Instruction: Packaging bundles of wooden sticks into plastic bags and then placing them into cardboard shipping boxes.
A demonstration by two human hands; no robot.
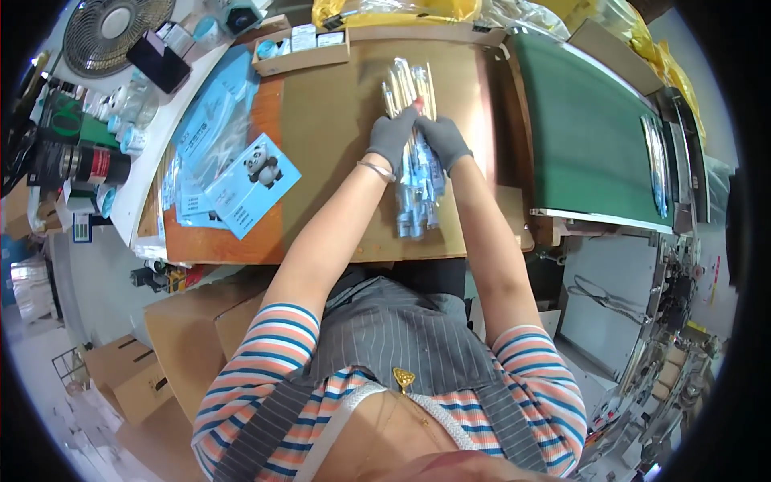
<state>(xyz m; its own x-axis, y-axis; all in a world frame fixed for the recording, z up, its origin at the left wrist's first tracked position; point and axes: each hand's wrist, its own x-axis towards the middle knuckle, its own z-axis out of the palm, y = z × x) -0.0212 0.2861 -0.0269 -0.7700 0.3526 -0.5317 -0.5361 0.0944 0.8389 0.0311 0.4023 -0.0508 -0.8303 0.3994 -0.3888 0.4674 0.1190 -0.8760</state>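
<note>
I'm looking at a factory packing station: a green conveyor belt (pixel 598 128) at right, brown cardboard cartons (pixel 173 353) lower left.

Both gloved hands, the left hand (pixel 391 136) and right hand (pixel 444 141), cover the middle of the bundle of packets (pixel 416 153), so what the fingers grip underneath is hidden. The fan (pixel 112 30) at far left is cut off by the rim. The small boxes (pixel 303 38) are too small to make out.
</note>
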